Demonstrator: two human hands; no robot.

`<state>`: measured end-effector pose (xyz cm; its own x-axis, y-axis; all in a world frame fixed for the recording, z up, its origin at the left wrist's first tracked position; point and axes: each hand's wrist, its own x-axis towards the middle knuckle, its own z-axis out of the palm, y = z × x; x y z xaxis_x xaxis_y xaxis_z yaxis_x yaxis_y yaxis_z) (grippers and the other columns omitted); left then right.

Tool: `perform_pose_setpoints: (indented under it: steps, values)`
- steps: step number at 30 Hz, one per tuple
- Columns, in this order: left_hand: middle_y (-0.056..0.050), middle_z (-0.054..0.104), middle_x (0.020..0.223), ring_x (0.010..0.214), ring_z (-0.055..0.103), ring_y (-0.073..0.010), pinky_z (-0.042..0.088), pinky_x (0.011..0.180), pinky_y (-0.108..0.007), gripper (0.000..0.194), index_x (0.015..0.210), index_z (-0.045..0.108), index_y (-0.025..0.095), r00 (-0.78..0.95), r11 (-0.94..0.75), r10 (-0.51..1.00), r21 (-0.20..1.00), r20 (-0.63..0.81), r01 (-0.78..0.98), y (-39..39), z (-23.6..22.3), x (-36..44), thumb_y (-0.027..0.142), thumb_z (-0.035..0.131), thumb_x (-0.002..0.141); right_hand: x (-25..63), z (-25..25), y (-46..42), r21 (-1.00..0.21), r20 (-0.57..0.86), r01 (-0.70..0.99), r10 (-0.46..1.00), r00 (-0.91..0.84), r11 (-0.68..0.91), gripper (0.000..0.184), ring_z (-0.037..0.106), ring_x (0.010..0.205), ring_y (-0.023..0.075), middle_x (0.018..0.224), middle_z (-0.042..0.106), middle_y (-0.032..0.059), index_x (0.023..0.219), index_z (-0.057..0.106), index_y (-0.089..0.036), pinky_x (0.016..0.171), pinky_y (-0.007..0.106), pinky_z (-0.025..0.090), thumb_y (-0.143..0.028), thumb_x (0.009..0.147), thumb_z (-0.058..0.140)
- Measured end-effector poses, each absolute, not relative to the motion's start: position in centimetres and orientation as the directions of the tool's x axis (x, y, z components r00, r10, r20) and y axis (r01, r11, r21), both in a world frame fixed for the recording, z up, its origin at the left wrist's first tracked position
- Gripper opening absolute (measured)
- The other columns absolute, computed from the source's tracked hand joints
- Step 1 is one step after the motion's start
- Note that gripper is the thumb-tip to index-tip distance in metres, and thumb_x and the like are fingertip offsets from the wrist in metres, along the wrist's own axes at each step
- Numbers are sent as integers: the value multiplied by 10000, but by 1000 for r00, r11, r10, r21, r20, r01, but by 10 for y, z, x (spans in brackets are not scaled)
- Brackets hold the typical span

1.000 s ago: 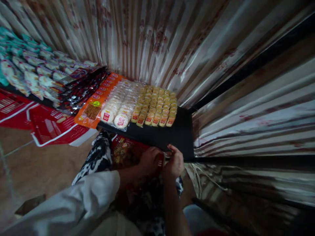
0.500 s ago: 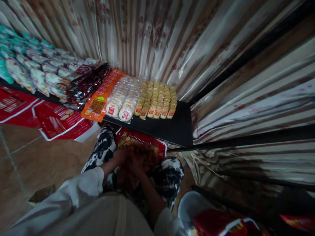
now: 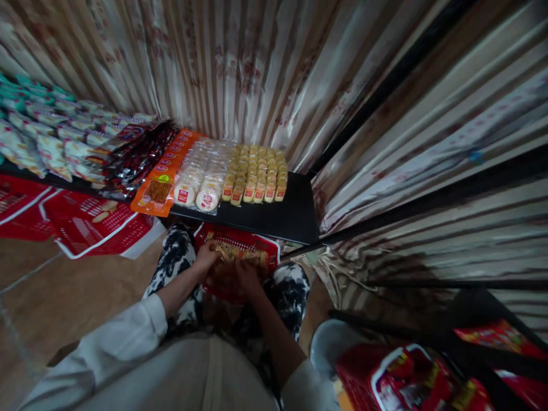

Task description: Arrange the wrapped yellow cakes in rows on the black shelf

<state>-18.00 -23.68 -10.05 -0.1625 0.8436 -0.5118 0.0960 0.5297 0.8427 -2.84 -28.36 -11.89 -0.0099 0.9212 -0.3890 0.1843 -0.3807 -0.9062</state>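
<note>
Small yellowish packets [image 3: 258, 256], slightly shiny, are contained in the red basket [image 3: 273, 248]; whether they are pinched by the left hand's [image 3: 206, 256] or right hand's [image 3: 247, 275] fingers [image 3: 240, 265] cannot be told.

Overall: no text, brand or number readable.
Orange bag [image 3: 170, 168]: round emblems in a row, yellow-green badge, print too small.
White round packs [image 3: 200, 176]: red labels on front ones, characters illegible.
Yellow packs [image 3: 258, 168]: orange-red front labels, illegible.
Gold packs [image 3: 258, 257], low centre: too dim.
Dark packs [image 3: 143, 157]: print blurred.
</note>
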Motion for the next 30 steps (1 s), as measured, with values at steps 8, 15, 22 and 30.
perform_pose_setpoints:
  steps: [8,15,22,30]
  values:
    - [29,602,737,619,589,-103,467,578,-205,416,937,565,191,5,453,872,802,-490,-389,-250,-68,-165,106,635,536,-25,-81,-282,-883,-451,-157,892,24,-442,292,630,718,180,833,679,19,881,659,-236,649,310,501,-472,729,580]
    - [13,630,799,710,599,-115,454,630,-207,412,869,587,173,47,438,888,809,-458,-392,-252,-48,-165,103,681,473,-9,-49,-267,-870,-414,-338,904,108,-358,394,602,717,125,903,685,18,925,684,-219,603,226,474,-454,611,711]
    - [1,648,790,737,610,-125,458,721,-241,458,911,587,167,96,435,896,813,-433,-387,-252,-40,-143,156,739,479,11,-19,-261,-815,-350,-507,935,48,-280,394,593,688,109,859,684,24,925,691,-204,654,229,495,-435,609,736]
    - [5,620,793,771,617,-142,487,705,-242,247,851,528,186,-69,228,970,970,-234,-86,-243,-37,-107,208,616,621,16,-44,-260,-914,-274,-371,923,269,-163,612,624,1016,212,1136,637,92,1208,515,-212,856,340,518,-458,675,688]
